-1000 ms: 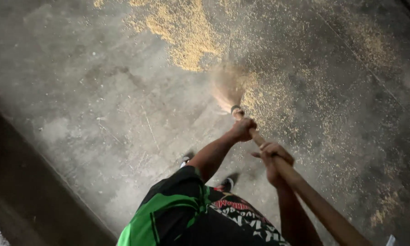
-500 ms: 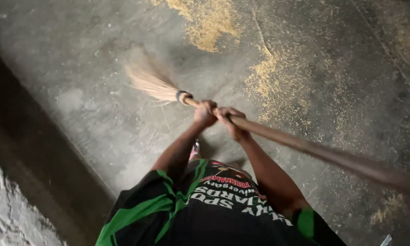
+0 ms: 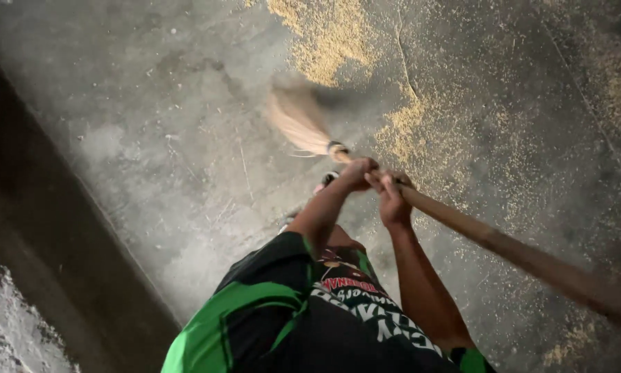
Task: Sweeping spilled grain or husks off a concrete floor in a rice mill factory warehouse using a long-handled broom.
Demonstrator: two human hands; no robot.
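Broom point(image 3: 303, 124): both hands, left point(image 3: 357, 173) and right point(image 3: 393, 200), gripping tight near the bristles; hard strokes are likely scattering grain point(image 3: 327, 41) across the floor point(image 3: 151, 138).

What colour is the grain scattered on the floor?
The scattered grain is yellowish tan against the grey concrete floor, seen best in the head view.

Grey concrete floor point(image 3: 151, 159), stained and scuffed, with a thin crack running down from the top centre of the frame. Yellow grain-like husk point(image 3: 327, 38) lies in a dense patch at top centre, thinning into a scatter across the right side. A dark strip point(image 3: 41, 228) borders the floor diagonally at lower left.
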